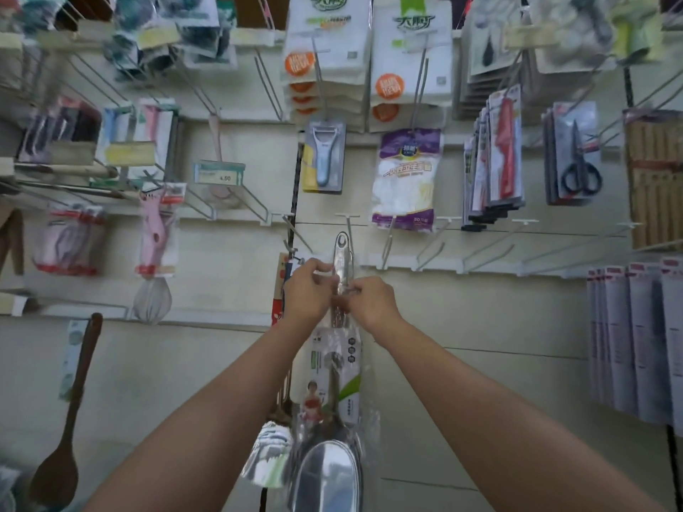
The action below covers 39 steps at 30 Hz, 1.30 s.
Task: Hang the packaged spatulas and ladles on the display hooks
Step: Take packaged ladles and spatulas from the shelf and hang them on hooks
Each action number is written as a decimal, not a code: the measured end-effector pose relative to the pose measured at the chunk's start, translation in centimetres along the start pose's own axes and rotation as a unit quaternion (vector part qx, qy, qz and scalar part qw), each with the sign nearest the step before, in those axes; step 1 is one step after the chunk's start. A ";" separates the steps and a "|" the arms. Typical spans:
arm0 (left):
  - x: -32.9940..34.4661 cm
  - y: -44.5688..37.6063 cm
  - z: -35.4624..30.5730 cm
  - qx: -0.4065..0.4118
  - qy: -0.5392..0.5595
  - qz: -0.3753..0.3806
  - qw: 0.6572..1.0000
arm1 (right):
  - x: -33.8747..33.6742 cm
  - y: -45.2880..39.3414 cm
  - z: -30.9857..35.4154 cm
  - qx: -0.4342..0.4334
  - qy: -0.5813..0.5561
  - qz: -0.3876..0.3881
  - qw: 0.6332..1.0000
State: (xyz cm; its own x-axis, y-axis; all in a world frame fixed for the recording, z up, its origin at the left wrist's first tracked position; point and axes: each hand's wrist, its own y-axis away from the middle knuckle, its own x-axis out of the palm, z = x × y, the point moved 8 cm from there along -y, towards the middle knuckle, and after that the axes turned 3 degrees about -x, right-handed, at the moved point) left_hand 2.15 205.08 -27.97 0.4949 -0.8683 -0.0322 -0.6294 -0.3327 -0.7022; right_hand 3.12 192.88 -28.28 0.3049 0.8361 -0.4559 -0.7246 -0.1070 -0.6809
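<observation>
A steel ladle (334, 471) in a clear plastic sleeve with a green and white card hangs upright at the centre of the display wall. The hole at its handle top (342, 240) sits at a white hook (347, 221). My left hand (308, 290) pinches the handle from the left. From the right, my right hand (371, 301) pinches the same handle. Another packaged steel utensil (268, 448) hangs just left of the ladle, partly hidden by my left forearm.
Several bare white hooks (428, 253) jut out to the right. A wooden spoon (66, 430) hangs at lower left and a whisk (151, 297) above it. Peelers, gloves, knives and scissors (580, 168) fill the upper rows; grey packs (635, 338) hang at right.
</observation>
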 end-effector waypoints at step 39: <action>3.3 -1.7 1.2 0.032 -0.155 -0.108 0.982 | 0.9 -2.2 -5.2 0.030 0.015 0.050 0.998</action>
State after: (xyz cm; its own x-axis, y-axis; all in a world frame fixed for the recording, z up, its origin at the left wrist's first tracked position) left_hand 5.55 203.21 -27.69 0.7770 -0.6237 -0.0853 -0.4556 -0.4637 -0.7599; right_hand 8.14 191.04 -30.16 0.2466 0.8060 -0.5381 -0.7879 -0.1566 -0.5956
